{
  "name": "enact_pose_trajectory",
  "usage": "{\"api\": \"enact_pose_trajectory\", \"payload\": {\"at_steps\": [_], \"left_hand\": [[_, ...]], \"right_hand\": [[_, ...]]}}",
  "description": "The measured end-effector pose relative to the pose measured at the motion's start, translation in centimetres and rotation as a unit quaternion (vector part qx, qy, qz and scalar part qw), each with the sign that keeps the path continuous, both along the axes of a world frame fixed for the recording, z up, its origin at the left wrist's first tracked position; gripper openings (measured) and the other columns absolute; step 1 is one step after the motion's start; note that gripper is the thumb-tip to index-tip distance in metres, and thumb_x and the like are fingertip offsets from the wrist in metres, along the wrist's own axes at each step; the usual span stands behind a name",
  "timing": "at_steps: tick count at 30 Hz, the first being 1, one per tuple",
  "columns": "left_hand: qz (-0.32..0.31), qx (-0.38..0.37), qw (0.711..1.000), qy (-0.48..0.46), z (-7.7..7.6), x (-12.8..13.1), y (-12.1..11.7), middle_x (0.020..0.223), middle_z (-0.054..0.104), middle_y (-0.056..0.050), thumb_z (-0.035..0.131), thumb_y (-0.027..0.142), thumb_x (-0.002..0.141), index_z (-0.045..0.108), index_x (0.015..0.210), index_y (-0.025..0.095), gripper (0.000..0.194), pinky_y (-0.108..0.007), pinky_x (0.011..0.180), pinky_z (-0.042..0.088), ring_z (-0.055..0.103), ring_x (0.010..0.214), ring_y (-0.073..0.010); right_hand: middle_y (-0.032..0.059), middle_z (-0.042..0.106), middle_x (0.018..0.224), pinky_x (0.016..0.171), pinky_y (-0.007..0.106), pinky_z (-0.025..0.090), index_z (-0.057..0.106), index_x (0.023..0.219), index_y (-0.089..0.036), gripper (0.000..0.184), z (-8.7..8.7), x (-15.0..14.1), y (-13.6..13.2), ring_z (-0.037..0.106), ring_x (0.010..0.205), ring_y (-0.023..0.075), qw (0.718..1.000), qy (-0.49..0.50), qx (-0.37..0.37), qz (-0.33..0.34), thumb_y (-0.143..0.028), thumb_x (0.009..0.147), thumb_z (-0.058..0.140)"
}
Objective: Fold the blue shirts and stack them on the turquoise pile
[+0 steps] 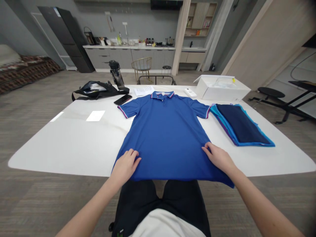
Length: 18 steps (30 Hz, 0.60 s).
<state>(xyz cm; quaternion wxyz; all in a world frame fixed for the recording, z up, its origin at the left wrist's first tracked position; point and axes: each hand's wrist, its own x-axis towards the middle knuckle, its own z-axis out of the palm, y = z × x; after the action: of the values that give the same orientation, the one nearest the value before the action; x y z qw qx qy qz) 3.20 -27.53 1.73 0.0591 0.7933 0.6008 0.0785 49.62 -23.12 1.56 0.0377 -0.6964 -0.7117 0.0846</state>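
A blue polo shirt (164, 131) lies spread flat, front up, on the white table (74, 144), collar away from me and hem at the near edge. My left hand (125, 164) rests on the shirt's lower left corner, fingers stretched out and lying flat. My right hand (217, 157) lies on the lower right part of the hem, fingers also flat on the cloth. Neither hand grips anything.
A stack of folded navy and light blue garments (240, 126) lies right of the shirt. Behind are a white box (222, 88), a paper sheet (144, 90), a phone (122, 99), a black bag (95, 90) and a dark bottle (116, 74). Chair and stools stand beyond.
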Motion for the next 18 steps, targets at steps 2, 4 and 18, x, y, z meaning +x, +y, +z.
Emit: {"api": "enact_pose_trajectory", "payload": {"at_steps": [2, 4, 18], "left_hand": [[0.005, -0.008, 0.999, -0.037, 0.7, 0.0, 0.0, 0.109, 0.066, -0.006, 0.04, 0.042, 0.106, 0.059, 0.107, 0.024, 0.026, -0.034, 0.084, 0.053, 0.067, 0.098, -0.0225], [0.024, -0.004, 0.997, -0.067, 1.8, -0.3, 2.0, 0.11, 0.067, -0.004, 0.041, 0.045, 0.106, 0.059, 0.108, 0.026, 0.027, -0.032, 0.084, 0.052, 0.069, 0.099, -0.0216], [0.218, -0.005, 0.971, 0.098, 0.7, -3.7, 34.5, 0.128, 0.064, -0.024, 0.034, 0.016, 0.097, 0.059, 0.129, 0.01, 0.041, -0.044, 0.092, 0.053, 0.065, 0.115, -0.0361]], "right_hand": [[0.0061, 0.073, 0.082, 0.067, 0.034, 0.044, 0.061, 0.095, -0.026, 0.04, 0.3, 0.6, 0.6, 0.072, 0.08, 0.0279, 1.0, -0.014, -0.021, -0.015, -0.054, 0.105, 0.034], [0.0072, 0.074, 0.083, 0.066, 0.033, 0.043, 0.062, 0.098, -0.026, 0.041, 0.8, 0.7, 2.4, 0.072, 0.079, 0.028, 0.999, -0.02, -0.015, -0.024, -0.054, 0.105, 0.034], [0.019, 0.066, 0.127, 0.091, 0.039, 0.049, 0.069, 0.123, -0.015, 0.036, -0.8, 0.4, 28.5, 0.066, 0.11, 0.0305, 0.981, -0.012, 0.103, -0.167, -0.023, 0.098, 0.045]]}}
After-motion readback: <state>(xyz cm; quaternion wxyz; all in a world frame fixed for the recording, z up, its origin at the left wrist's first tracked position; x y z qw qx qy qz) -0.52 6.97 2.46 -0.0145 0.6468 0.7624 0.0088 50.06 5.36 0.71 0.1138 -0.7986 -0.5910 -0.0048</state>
